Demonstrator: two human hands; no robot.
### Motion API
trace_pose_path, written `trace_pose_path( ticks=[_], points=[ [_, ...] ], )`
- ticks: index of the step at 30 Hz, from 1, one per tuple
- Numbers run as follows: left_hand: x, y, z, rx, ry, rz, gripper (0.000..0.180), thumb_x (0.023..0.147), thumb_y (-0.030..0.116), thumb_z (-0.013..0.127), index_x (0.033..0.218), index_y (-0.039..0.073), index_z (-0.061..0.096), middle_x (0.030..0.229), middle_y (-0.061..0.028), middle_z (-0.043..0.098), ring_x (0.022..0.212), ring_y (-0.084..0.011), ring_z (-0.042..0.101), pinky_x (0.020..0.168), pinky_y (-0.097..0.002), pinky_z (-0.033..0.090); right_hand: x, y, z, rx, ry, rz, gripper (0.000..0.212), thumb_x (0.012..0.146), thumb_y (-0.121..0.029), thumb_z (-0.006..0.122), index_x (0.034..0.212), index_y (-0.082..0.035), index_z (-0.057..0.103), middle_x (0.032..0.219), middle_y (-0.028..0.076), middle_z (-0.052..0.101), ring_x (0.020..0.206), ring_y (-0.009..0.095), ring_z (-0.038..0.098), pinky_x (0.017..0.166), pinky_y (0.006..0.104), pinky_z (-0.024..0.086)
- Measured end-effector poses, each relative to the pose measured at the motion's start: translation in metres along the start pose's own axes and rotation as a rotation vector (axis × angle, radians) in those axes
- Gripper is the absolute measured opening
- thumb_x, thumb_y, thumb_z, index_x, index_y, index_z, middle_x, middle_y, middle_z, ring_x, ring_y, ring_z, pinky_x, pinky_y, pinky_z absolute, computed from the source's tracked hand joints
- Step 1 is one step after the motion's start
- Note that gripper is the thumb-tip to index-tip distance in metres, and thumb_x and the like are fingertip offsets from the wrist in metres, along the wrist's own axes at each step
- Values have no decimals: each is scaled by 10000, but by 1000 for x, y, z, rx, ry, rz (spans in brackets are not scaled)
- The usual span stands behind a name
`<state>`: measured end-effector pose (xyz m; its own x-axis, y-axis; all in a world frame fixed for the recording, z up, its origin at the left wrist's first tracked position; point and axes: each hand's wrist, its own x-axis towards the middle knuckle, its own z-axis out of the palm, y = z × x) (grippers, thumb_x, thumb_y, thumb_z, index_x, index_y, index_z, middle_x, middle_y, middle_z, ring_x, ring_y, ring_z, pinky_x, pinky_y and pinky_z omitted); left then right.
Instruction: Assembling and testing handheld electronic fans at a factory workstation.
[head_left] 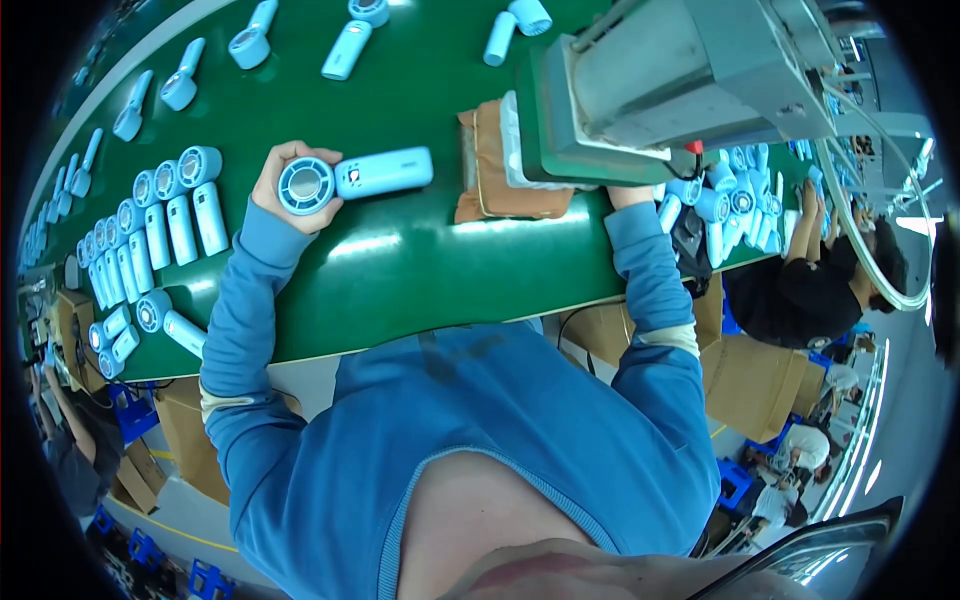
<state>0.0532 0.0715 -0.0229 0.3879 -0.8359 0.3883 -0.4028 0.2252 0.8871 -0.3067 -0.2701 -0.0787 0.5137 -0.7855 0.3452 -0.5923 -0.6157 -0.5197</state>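
Note:
My left hand [268,188] is wrapped round the round head of a light-blue handheld fan [385,173]. The fan is held over the green table, its handle pointing right and its grille facing up. My right hand [632,197] reaches under the head of a grey press-like machine [640,95]. Its fingers are hidden there, so what it touches does not show. Left of that hand, a brown folded cloth or pouch [487,165] lies against the machine's base, with a white sheet partly over it.
Rows of light-blue fans [180,228] lie at the left on the green table [450,275]. More fans stand spaced along the far edge. A pile of fans [740,200] lies right of the machine, near a co-worker [815,290]. Cardboard boxes [750,385] stand below the table.

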Motion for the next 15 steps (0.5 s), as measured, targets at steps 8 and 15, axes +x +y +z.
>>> trace_pose_path(
  ticks=[8, 15],
  points=[
    [24, -7, 73, -217, 31, 83, 588, 604, 10, 780, 1085, 31, 443, 990, -142, 675, 926, -233, 668, 828, -318, 536, -12, 12, 0, -50, -45, 36, 456, 849, -238, 569, 1249, -19, 560, 1252, 178, 587, 1115, 347, 574, 935, 390, 447],
    [40, -8, 107, -111, -57, 113, 607, 604, 23, 790, 1103, 36, 445, 1007, -110, 675, 923, -217, 669, 830, -312, 539, -14, 30, 1, -285, -121, 2, 460, 856, -267, 580, 1238, -12, 563, 1222, 164, 610, 1089, 322, 595, 928, 351, 454]
  ],
)
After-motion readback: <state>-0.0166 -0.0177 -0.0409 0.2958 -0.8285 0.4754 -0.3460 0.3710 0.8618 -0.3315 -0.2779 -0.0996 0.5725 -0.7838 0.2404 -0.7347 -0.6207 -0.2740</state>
